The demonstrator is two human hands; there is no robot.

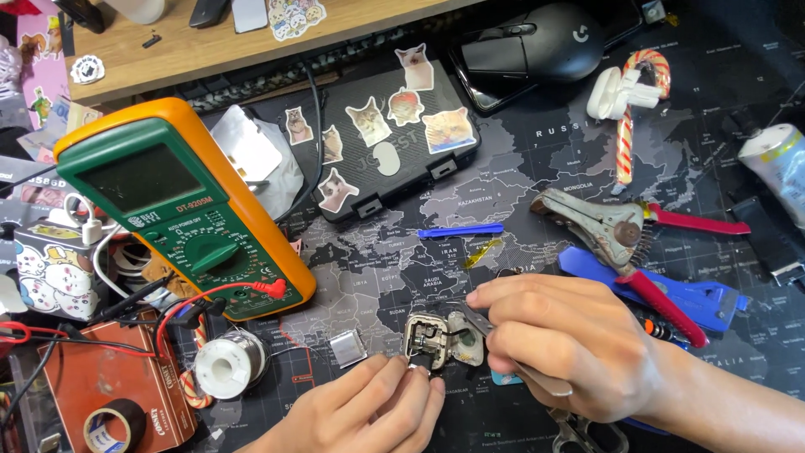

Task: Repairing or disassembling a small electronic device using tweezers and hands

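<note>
Opened small device [440, 340], innards exposed, pinched between both hands

Your multimeter [180, 205] has a glossy orange-and-green plastic shell. The pliers [599, 222] are dull, worn metal. The mouse [537, 42] looks matt black.

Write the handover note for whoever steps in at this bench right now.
Left hand pinches the lower edge of the opened small device, steadying it on the map mat.
Right hand holds tweezers, tip at the device's inside.
Done: casing is open, innards exposed.
Left: not reclosed. A small silver cell lies loose beside it.
Multimeter and solder spool sit to the left.
</note>
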